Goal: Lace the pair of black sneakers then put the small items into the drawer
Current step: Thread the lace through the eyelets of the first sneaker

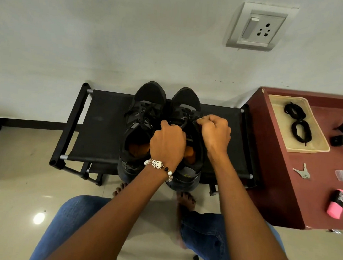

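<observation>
A black fabric rack (106, 130) stands against a pale wall at frame centre, bearing the pair of black sneakers (148, 100) side by side. My left hand (169, 142) and right hand (216, 132), both curled, pinch the lace (184, 121) of the right-hand shoe. At right, a maroon cabinet (279, 186) carries a tray (318, 147) of spare laces (301, 130), keys (303, 172) and a pink roll (336, 203).

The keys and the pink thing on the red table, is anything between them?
No. In the head view, only bare table top lies between the keys and the pink thing.
</observation>
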Tool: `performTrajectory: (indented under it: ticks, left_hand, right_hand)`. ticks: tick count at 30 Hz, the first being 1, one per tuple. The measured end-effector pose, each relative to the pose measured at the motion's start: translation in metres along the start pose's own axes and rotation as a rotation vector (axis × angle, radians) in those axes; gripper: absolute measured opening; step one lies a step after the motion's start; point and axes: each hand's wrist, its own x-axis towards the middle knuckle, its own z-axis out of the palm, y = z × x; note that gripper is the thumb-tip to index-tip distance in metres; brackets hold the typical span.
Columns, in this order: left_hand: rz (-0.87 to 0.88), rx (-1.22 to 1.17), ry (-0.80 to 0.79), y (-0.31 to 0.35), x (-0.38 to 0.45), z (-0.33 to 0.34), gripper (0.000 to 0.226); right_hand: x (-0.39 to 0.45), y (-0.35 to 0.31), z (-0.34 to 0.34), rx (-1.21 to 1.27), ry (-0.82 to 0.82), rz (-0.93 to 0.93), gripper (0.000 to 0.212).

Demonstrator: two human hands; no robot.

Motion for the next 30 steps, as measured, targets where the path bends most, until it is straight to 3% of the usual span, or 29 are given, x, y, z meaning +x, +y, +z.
performTrajectory:
  ticks: [2, 4, 7, 10, 14, 18, 22, 25, 27, 28, 30]
  left_hand:
    - [-0.004, -0.016, -0.018, 0.000, 0.001, 0.001, 0.036]
    - [-0.004, -0.034, -0.030, 0.000, 0.003, 0.003, 0.034]
    - [0.028, -0.052, -0.040, -0.002, 0.008, 0.008, 0.033]
    - [0.055, -0.081, -0.048, -0.004, 0.012, 0.013, 0.033]
    - [0.046, -0.161, -0.035, -0.005, 0.013, 0.016, 0.029]
    - [0.009, -0.224, -0.014, -0.005, 0.012, 0.016, 0.025]
    - [-0.031, -0.302, -0.017, -0.005, 0.013, 0.018, 0.024]
    - [-0.038, -0.361, -0.015, -0.004, 0.013, 0.019, 0.023]
    - [-0.047, -0.399, -0.026, -0.003, 0.012, 0.018, 0.023]
    - [-0.053, -0.409, -0.030, -0.003, 0.012, 0.018, 0.023]
    - [-0.054, -0.416, -0.034, -0.002, 0.013, 0.019, 0.023]
  right_hand:
    - [0.002, 0.000, -0.002, 0.084, -0.065, 0.121, 0.020]
    - [0.005, -0.001, -0.008, 0.111, -0.129, 0.112, 0.018]
    - [0.006, -0.006, -0.019, 0.140, -0.233, -0.108, 0.026]
    - [0.005, -0.011, -0.020, -0.224, -0.367, -0.402, 0.029]
    - [0.000, -0.009, -0.006, -0.704, -0.217, -0.594, 0.030]
    - [-0.007, -0.008, 0.006, -0.757, -0.036, -0.668, 0.024]
    - [-0.009, -0.006, 0.008, -0.443, 0.052, -0.460, 0.011]
    - [-0.001, -0.008, -0.001, 0.265, 0.104, 0.025, 0.006]
    - [0.002, -0.008, -0.013, 0.703, -0.025, 0.371, 0.012]
    - [0.003, -0.008, -0.017, 0.759, -0.087, 0.444, 0.015]
    - [0.007, -0.007, -0.020, 0.665, -0.143, 0.392, 0.023]
